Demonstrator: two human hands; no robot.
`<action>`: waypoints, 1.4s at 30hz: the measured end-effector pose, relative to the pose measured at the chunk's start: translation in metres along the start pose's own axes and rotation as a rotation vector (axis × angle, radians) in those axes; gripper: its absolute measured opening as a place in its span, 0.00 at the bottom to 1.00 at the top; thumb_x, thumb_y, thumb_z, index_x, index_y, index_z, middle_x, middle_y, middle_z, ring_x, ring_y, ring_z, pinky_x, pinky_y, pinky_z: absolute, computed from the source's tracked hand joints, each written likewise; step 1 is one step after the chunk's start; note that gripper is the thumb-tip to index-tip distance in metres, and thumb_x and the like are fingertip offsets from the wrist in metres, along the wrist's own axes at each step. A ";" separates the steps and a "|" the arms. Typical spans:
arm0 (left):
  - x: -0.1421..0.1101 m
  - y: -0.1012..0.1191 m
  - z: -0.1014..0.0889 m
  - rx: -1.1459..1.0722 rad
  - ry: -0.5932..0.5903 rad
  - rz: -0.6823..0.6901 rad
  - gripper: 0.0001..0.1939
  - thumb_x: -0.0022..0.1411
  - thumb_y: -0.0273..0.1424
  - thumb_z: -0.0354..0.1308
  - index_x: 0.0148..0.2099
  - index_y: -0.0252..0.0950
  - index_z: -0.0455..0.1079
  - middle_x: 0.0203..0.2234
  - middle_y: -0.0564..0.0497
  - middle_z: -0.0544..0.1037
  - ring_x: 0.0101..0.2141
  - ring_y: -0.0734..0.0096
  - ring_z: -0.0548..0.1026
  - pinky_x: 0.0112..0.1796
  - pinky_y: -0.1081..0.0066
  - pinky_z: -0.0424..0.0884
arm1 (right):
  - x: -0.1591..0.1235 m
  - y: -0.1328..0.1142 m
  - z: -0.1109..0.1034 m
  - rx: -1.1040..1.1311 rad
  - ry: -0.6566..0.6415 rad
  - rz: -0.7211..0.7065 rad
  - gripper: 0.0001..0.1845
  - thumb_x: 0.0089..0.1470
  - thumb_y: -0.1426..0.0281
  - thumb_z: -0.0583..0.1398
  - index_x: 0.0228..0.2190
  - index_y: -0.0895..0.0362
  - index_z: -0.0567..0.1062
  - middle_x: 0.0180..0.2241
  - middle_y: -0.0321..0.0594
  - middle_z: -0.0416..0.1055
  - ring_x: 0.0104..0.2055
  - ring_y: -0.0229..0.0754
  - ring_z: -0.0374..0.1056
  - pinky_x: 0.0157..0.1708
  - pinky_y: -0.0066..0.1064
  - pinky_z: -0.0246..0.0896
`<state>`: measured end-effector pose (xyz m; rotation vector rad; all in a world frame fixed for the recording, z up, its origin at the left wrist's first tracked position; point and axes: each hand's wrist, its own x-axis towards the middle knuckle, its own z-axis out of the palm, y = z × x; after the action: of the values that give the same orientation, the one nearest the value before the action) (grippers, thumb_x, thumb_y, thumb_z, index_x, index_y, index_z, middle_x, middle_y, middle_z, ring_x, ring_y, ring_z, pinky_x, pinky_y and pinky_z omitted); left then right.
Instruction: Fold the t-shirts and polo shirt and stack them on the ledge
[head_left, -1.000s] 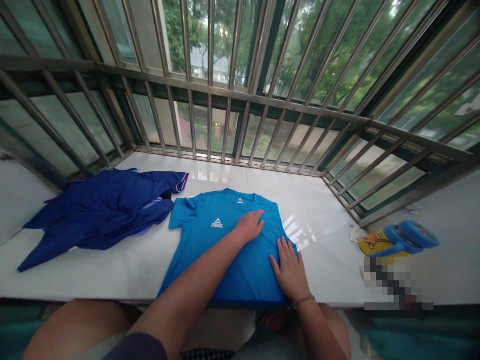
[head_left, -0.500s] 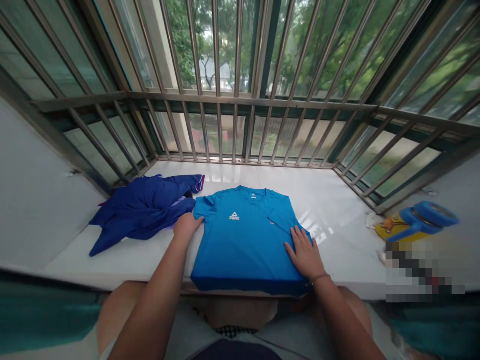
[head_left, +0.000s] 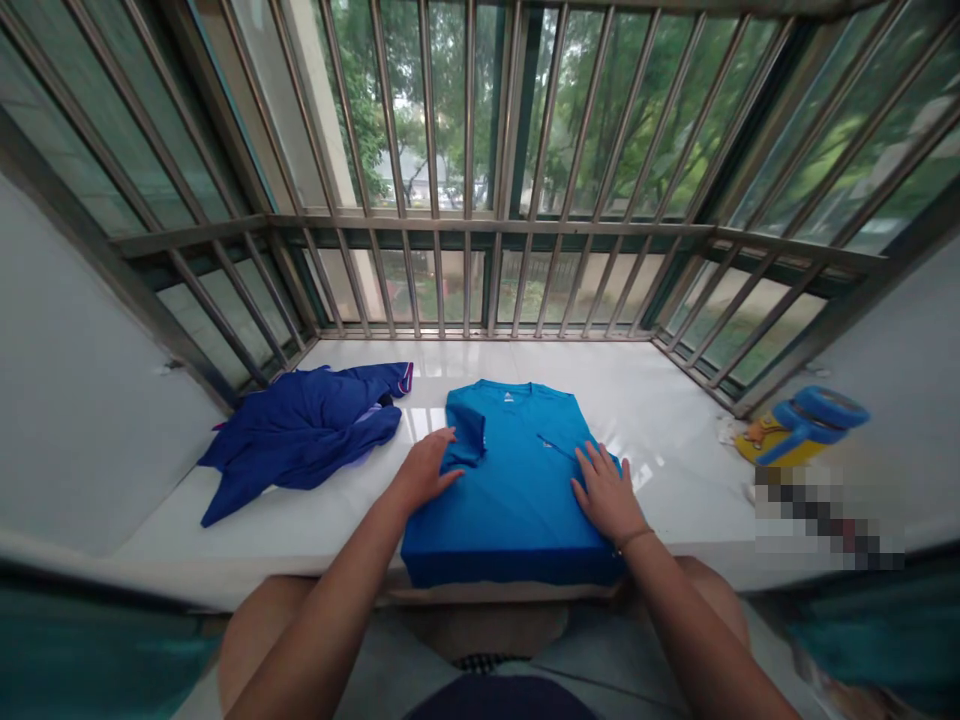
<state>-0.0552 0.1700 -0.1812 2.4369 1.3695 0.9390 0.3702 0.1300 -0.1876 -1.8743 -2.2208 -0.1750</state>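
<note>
A bright blue T-shirt (head_left: 517, 500) lies face up on the white ledge, its collar toward the window and its lower edge hanging over the front. Its left sleeve (head_left: 469, 437) is turned inward onto the chest and covers the printed logo. Against this folded side rests my left hand (head_left: 426, 474), thumb apart from the fingers; the fingertips are partly hidden by the sleeve's edge. My right hand (head_left: 606, 495) lies flat with fingers spread on the shirt's right side, near the other sleeve.
A crumpled dark blue garment (head_left: 300, 430) lies on the ledge (head_left: 360, 515) at the left. At the right stands a yellow and blue bottle (head_left: 799, 425), beside a blurred-out item. Metal window bars (head_left: 487, 225) close off the back.
My left hand has moved right, and the left sleeve has gone from lying outward to folded over the chest. My right hand stays on the shirt. The view has shifted slightly.
</note>
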 end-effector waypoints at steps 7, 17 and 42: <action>-0.021 -0.013 0.000 -0.008 -0.018 -0.225 0.17 0.68 0.36 0.63 0.57 0.40 0.75 0.54 0.42 0.82 0.56 0.52 0.78 0.60 0.52 0.72 | 0.016 -0.129 -0.023 0.225 -0.064 -0.259 0.23 0.72 0.62 0.56 0.63 0.53 0.74 0.64 0.50 0.72 0.62 0.53 0.70 0.59 0.44 0.68; -0.020 -0.015 -0.001 -0.001 0.138 -0.432 0.08 0.68 0.28 0.56 0.45 0.38 0.76 0.41 0.44 0.82 0.46 0.56 0.80 0.51 0.58 0.75 | 0.078 -0.231 -0.011 0.221 -0.132 -0.149 0.09 0.71 0.67 0.58 0.46 0.54 0.78 0.52 0.48 0.75 0.54 0.49 0.70 0.52 0.36 0.64; -0.014 -0.022 0.004 0.002 0.192 -0.446 0.12 0.60 0.20 0.57 0.40 0.39 0.79 0.40 0.46 0.81 0.45 0.58 0.78 0.52 0.59 0.73 | 0.222 -0.231 0.006 0.360 -0.200 0.131 0.23 0.73 0.59 0.59 0.55 0.65 0.78 0.59 0.62 0.74 0.60 0.55 0.70 0.56 0.39 0.63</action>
<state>-0.0735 0.1707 -0.2001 1.9488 1.8710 1.0653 0.1078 0.3036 -0.1250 -1.8887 -2.0642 0.4245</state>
